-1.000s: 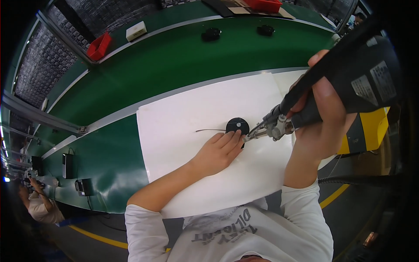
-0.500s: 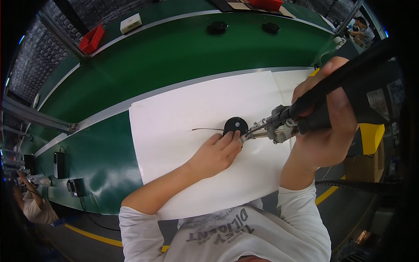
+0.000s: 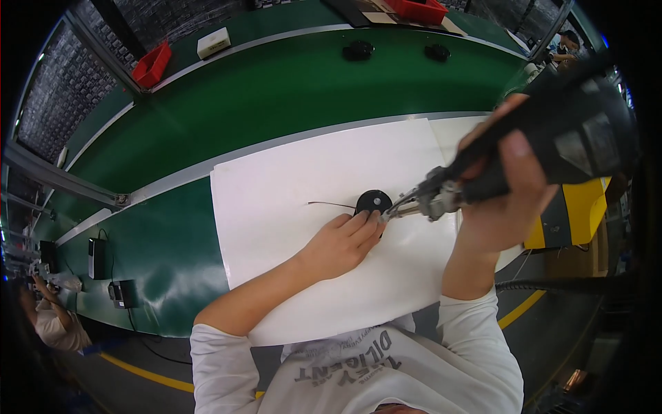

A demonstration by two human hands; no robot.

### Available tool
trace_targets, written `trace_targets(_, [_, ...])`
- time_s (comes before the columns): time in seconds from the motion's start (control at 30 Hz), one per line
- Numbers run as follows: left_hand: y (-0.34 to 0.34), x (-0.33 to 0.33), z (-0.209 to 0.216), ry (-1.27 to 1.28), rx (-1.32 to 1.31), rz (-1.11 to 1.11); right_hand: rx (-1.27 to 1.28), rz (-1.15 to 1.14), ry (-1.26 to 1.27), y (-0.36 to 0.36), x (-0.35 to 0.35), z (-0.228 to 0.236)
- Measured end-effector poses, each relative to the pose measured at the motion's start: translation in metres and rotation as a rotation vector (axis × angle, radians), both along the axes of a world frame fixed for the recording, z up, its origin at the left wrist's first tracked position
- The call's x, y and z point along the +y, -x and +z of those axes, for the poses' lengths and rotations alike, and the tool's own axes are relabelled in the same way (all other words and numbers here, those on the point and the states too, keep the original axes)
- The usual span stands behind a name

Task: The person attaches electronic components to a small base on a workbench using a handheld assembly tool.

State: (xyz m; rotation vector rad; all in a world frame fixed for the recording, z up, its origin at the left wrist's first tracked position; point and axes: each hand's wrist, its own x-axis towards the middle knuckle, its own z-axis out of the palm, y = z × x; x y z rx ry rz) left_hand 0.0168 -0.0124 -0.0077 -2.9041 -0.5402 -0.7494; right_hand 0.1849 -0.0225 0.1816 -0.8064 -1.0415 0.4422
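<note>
A black round part (image 3: 373, 199) with a small light spot in its middle lies on a white sheet (image 3: 276, 228). One thin wire (image 3: 331, 203) runs from it to the left. My left hand (image 3: 336, 248) is closed on the near edge of this part, fingertips pressed against it. In my right hand (image 3: 510, 207), fingers wrapped round it, is a large black power screwdriver (image 3: 583, 141) with a metal nose (image 3: 438, 202). The nose slants down to the left, its tip close beside my left fingertips at the part's right edge. Whether the tip touches the part is hidden.
Beyond the sheet runs a green belt (image 3: 276, 96) with two black objects (image 3: 358, 50) on it. Red bins (image 3: 152, 65) and a white box (image 3: 213, 43) stand at the back. Black devices (image 3: 96, 257) with cords lie left. A person (image 3: 58, 317) works at far left.
The screwdriver's body and my right hand have shifted and tilted a little, with some blur, while its tip stays by the round part. My left hand keeps its hold. The whole view has shifted slightly.
</note>
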Motion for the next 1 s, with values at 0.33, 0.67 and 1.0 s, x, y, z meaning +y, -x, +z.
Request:
trace_targets(0.33, [-0.002,0.007,0.004,0.126,-0.205,-0.272,-0.139,-0.057,-0.128,-0.024,-0.008,0.004])
trace_targets(0.67, [0.000,0.005,0.013,0.149,-0.179,-0.233,-0.174,-0.048,-0.046,-0.009,-0.002,0.004])
trace_targets(1.0, [0.001,0.005,0.011,0.159,-0.171,-0.230,-0.166,-0.076,-0.022,0.002,0.001,0.001])
